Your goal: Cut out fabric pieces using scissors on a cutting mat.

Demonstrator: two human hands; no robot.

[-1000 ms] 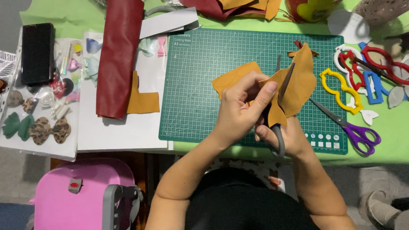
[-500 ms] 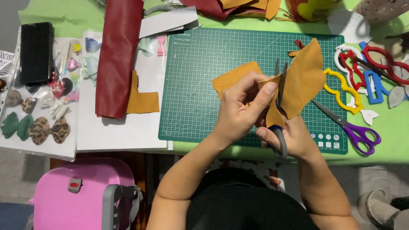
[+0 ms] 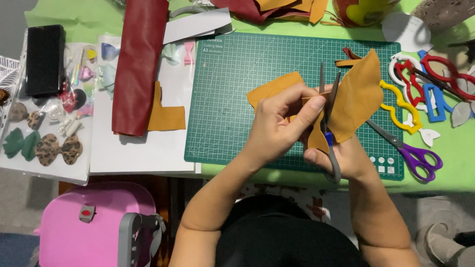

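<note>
- Green cutting mat [image 3: 232, 99] is lying on the green table [image 3: 445, 168], with all the cutting happening over its right half.
- Mustard leather piece [image 3: 356, 96] is being held up above the mat, between both hands, with the blades biting into its lower edge.
- Left hand [image 3: 279, 126] is pinching the leather by thumb and fingers, feeding it in.
- Right hand [image 3: 346, 155] is gripping the grey-handled scissors [image 3: 330, 123], blades parted and pointing away from the body.
- To cut well, I'd judge: keeping the leather taut, turning the piece rather than the scissors, left fingertips staying off the blade line.
- Dark red leather roll [image 3: 141, 64] is lying well left, not interfering.
- Plastic bow templates [image 3: 430, 84] are crowding the right mat edge.
- Purple scissors [image 3: 410, 151] are lying just beside the right hand, likely snagging the hanging flap.
</note>
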